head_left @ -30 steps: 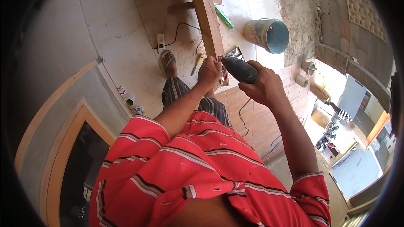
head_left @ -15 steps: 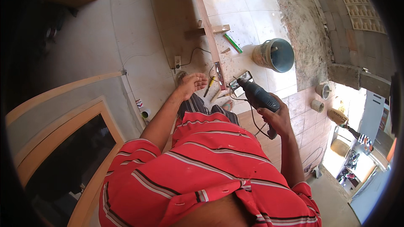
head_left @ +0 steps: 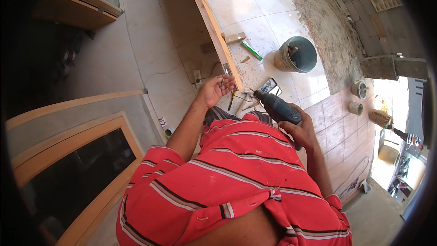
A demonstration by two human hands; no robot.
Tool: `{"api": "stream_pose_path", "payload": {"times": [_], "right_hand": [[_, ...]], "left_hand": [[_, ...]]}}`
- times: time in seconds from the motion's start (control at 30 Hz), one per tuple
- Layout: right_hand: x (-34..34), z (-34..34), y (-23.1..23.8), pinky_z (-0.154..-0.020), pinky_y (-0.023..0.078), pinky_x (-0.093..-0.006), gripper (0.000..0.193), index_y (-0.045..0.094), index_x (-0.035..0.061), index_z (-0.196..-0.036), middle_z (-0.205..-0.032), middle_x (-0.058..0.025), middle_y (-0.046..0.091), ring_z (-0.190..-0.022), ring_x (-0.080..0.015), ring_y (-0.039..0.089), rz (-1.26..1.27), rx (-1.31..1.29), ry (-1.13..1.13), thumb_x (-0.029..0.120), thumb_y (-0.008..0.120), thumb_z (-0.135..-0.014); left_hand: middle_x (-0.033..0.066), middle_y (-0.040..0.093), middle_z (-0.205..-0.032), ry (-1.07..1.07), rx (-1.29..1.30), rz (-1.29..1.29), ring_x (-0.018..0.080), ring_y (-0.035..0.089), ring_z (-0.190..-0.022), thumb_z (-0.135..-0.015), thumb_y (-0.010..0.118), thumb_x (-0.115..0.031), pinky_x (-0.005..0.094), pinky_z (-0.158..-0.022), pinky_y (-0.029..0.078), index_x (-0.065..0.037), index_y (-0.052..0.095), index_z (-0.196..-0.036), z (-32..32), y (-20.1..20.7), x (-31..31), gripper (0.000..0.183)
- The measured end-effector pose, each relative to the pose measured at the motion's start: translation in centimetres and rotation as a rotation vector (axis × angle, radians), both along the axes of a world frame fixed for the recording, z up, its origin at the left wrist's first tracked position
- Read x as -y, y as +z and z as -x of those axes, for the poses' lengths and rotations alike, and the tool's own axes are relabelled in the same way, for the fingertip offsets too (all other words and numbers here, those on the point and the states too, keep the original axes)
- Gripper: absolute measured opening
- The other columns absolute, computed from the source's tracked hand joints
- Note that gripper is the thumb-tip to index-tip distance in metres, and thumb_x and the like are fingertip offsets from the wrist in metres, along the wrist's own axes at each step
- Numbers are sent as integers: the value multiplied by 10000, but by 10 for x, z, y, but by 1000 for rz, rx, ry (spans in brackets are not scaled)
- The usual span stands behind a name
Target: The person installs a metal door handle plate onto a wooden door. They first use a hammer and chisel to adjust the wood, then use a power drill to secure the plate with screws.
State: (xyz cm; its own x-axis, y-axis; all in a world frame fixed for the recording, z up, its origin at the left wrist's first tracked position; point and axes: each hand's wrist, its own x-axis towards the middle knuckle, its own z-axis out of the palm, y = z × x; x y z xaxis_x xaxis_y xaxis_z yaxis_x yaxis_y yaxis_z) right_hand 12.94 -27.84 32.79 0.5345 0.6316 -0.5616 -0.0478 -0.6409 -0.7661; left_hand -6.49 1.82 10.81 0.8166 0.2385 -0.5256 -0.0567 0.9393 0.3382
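My right hand point(head_left: 300, 128) grips a dark blue power drill point(head_left: 277, 108) by its rear, with the bit pointing up and left. Palm up with the fingers stretched out, my left hand point(head_left: 215, 92) hovers beside the lower end of a long wooden door edge point(head_left: 209, 23). A metal lock plate point(head_left: 227, 69) set in that edge shows just above the fingertips. Whether anything small lies on the palm is too fine to see. Below the drill's tip, a screwdriver with a yellow handle point(head_left: 232, 100) and an open case of small parts point(head_left: 269, 86) rest on the floor.
A bucket point(head_left: 284, 59) stands to the right on the tiles, near a green-sided bar point(head_left: 251, 50) and a wood block point(head_left: 235, 38). A power socket point(head_left: 197, 75) with a cord lies left of the door. Wood-framed glass point(head_left: 77, 177) fills the left side.
My view has shifted, and the door edge now shows its lighter wood side. My left hand has come closer to the lock plate. The drill stays in my right hand.
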Motion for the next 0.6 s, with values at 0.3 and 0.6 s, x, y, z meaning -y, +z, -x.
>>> {"api": "stream_pose_path", "payload": {"times": [0.3,0.6], "right_hand": [[1,14,-1,-999,541,-364,701,631,9,-1392,-1165,-171,765,-1094,-233,724,-130,50,105,165,878,-755],[-11,12,5,-964,558,-360,670,635,13,-1384,-1134,-187,773,-1058,-237,742,-124,69,203,178,870,-779]], "left_hand": [[159,738,-1152,-214,-199,-219,210,738,-995,-1047,660,-103,356,-916,637,-19,604,-1147,-10,10,25,142],[25,736,-955,27,-137,75,142,724,-862,-996,685,-67,307,-823,620,-57,694,-1064,13,-6,62,69]]}}
